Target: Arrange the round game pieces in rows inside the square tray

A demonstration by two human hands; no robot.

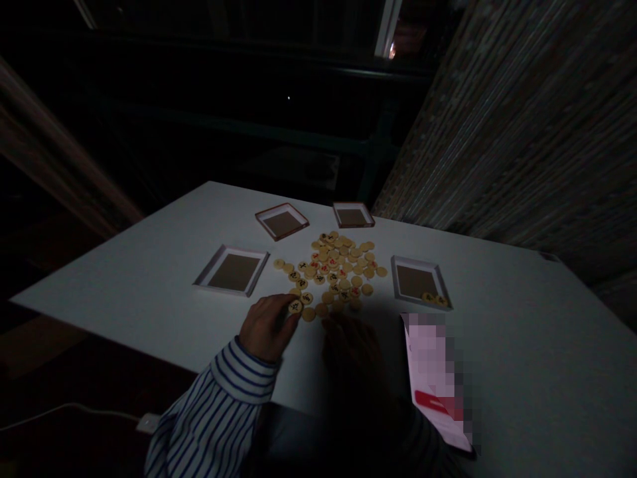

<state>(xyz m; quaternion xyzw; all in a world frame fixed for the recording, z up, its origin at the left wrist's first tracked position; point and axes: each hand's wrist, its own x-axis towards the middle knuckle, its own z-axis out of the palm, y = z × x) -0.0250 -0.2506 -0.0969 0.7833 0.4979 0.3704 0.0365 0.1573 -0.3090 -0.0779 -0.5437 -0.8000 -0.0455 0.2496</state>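
Observation:
My left hand (269, 325) is closed, thumb and fingertips pinching a round wooden Chinese chess piece (295, 307) with a black character. It is at the near left edge of a loose heap of such pieces (343, 252), some showing red or black characters, others plain side up. In deep shadow, my right hand (351, 345) lies low over the table at the heap's near edge. Its fingers look stretched out, close to the nearest pieces (322, 310); whether they touch them I cannot tell.
On the white table (149, 265) around the heap are a left box tray (199, 284), two brown-edged far trays (279, 235) (354, 226), and a right tray (395, 279) with two pieces inside. A lit phone (423, 358) lies beside my right hand. A curtain (522, 119) hangs behind.

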